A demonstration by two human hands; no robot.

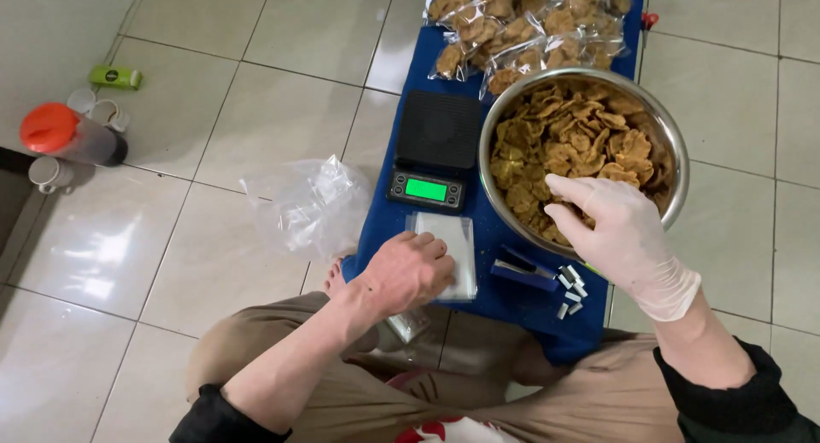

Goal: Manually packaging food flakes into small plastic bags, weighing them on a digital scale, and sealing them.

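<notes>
White latex covers the right hand (622,229); its grip is half closed over rough brown chips (572,140) in a round steel bowl (675,165). The bare left hand (408,270) presses flat clear bags (453,238), fingers curled, just below the black scale (434,148).

Golden-brown crackers (568,140) fill a shiny silver steel bowl (675,152) on a deep blue cloth (504,298). The right hand (619,234) wears a white glove; the left hand (410,272) is bare. The black scale (436,148) shows a bright green display (425,189). A jug (73,135) on the pale grey tiled floor (282,84) has an orange lid.
</notes>
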